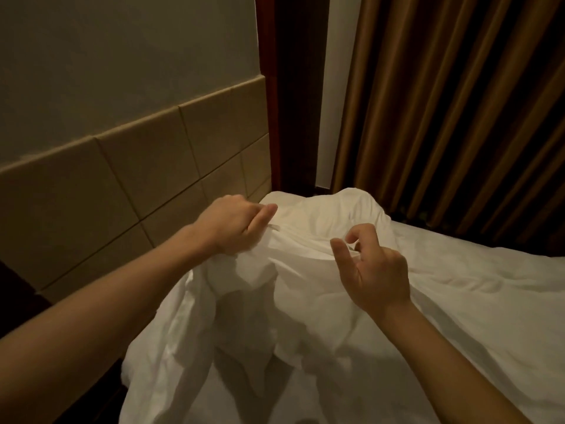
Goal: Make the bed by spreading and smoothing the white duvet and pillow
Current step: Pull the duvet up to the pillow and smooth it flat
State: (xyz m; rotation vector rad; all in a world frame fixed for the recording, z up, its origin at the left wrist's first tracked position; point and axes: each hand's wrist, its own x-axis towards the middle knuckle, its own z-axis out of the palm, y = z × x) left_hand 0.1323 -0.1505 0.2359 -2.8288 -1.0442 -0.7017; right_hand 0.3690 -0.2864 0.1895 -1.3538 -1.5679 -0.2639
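The white duvet (305,316) lies rumpled across the bed, with its top edge raised in a fold near the headboard. My left hand (235,224) is closed on that raised edge at the left. My right hand (373,267) hovers over the fold to the right, fingers curled and apart, thumb and forefinger close to the cloth; whether they pinch it is unclear. A white bulge at the head of the bed (351,206) may be the pillow under the cover.
A padded beige headboard (137,166) runs along the left. Brown curtains (458,111) hang beyond the bed's far side. A dark wooden post (272,87) stands in the corner between them.
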